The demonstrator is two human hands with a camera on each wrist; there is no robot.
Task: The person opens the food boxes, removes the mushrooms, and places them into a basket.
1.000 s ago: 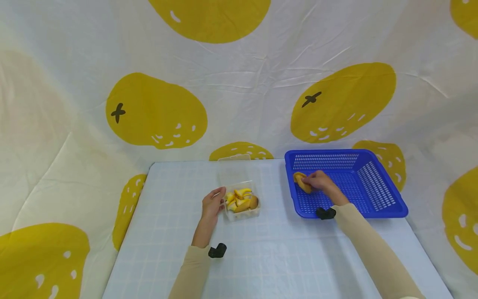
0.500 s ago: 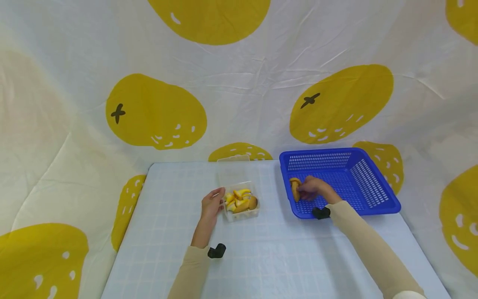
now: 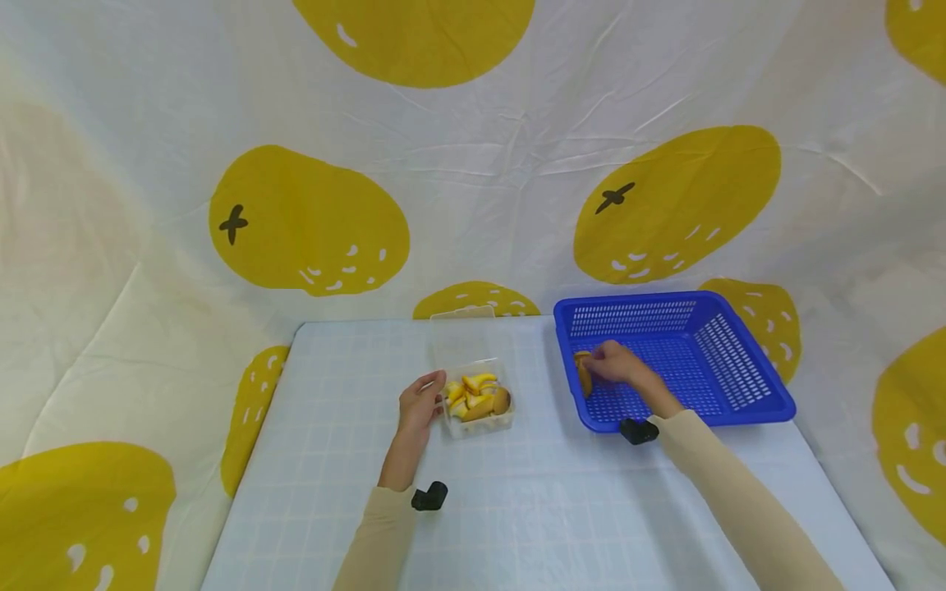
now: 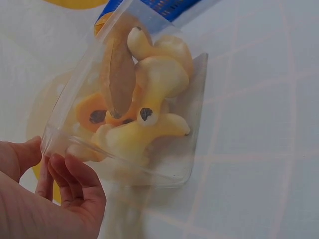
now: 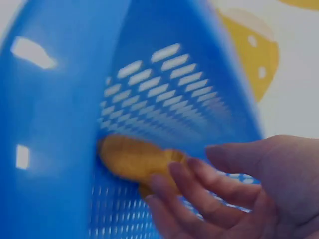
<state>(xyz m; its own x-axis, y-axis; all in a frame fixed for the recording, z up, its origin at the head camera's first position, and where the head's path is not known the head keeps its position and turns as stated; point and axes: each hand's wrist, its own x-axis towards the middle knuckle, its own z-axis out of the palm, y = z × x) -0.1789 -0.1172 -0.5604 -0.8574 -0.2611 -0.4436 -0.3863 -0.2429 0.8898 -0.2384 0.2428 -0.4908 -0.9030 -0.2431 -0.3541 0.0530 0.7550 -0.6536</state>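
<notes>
**Left hand on clear box, right hand at tan piece in blue basket**

Left side: left hand (image 3: 421, 400) at the near-left wall of the clear container (image 3: 476, 426), its beige sleeve (image 3: 380, 533) reaching in from below. Thumb and fingers pinch the rim, per left wrist view. Container sits on the pale checked table (image 3: 318, 460), hinged lid (image 3: 461, 341) swung open at the back. Inside: heap of yellow pieces (image 3: 480, 381), some with dark ends, plus a rounded brown piece (image 3: 502, 400) at the right end.

Bare table between container and basket, the two well apart.

Right side: blue basket (image 3: 732, 365), slotted walls, back edge near the printed cloth (image 3: 480, 164). Tan piece (image 3: 585, 384) lies in it, just beside the left wall. Right hand (image 3: 617, 362) is in the basket, right of the piece: fingers loosely bent, thumb apart, released, no grip closed. Fingertips overlap the piece in right wrist view; blur there, can't tell if they touch.
</notes>
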